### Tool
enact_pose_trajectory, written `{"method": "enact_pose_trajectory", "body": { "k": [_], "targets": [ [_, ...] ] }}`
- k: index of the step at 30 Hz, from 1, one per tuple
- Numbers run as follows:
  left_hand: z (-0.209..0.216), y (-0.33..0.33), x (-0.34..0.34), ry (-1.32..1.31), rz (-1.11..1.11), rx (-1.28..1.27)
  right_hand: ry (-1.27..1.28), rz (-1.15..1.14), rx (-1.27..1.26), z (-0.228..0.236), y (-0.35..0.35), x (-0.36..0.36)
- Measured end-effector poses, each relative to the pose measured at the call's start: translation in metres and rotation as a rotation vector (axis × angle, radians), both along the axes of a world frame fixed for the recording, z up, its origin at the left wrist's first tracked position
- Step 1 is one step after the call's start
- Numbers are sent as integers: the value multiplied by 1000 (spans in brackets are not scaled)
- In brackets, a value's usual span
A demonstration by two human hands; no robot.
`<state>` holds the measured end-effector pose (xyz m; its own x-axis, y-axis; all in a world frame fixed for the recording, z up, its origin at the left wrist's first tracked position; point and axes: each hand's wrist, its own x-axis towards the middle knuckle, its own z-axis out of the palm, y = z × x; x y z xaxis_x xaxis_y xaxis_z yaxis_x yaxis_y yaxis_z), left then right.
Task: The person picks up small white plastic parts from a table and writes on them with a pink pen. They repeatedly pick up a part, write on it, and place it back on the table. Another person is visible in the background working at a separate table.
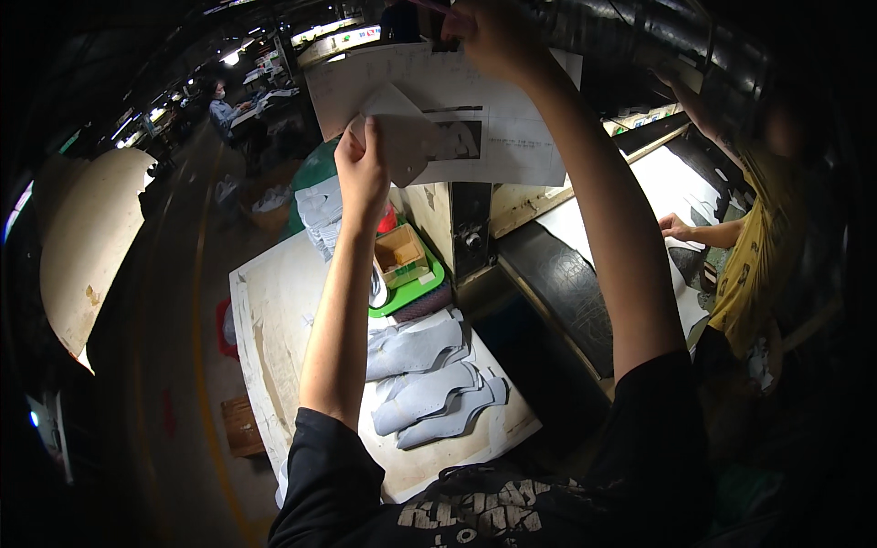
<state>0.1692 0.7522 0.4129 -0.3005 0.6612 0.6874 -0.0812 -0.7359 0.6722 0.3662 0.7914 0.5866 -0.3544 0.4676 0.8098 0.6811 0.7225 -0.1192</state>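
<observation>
Raised in front of me, my left hand (364,169) pinches the edge of a pale, flat cut piece (402,128), thumb on its face. Behind that piece stands a large white sheet (525,114) with dark cut-out openings and faint writing. My right hand (498,41) is lifted higher, near the top edge of the view, fingers curled round a thin pinkish-purple thing (434,5) whose kind I cannot make out. Below my arms, stacks of grey-blue cut pieces (425,393) with curved outlines lie on the white table (283,320).
A cardboard box (400,254) sits on a green tray (425,290) beyond the stacks. To the right, a person in yellow (758,237) reaches over white sheets on a black work surface (566,274). A curved tan board (96,247) stands at left; another person (224,111) sits farther back.
</observation>
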Motion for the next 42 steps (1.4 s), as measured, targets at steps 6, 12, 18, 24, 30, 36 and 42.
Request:
{"method": "enact_pose_trajectory", "body": {
  "k": [6,12,18,24,30,36,42],
  "targets": [
    [-1,-2,7,-11,67,37,-19,2,-78,4,-8,2],
    [-5,-10,5,-56,33,53,-12,5,-110,4,-13,0],
    [-6,-13,-1,-26,78,48,-24,-13,-48,3,-19,-1],
    [-7,-21,-1,-45,55,28,7,-50,-117,1,-22,0],
    [-7,-22,-1,-40,78,39,-36,-65,-91,1,-17,3],
    [-7,-28,-1,-23,96,19,-48,-22,-6,-4,-19,7],
    [-8,-57,-4,-40,97,-13,329,162,-72,-25,-59,20]
  ]
}}
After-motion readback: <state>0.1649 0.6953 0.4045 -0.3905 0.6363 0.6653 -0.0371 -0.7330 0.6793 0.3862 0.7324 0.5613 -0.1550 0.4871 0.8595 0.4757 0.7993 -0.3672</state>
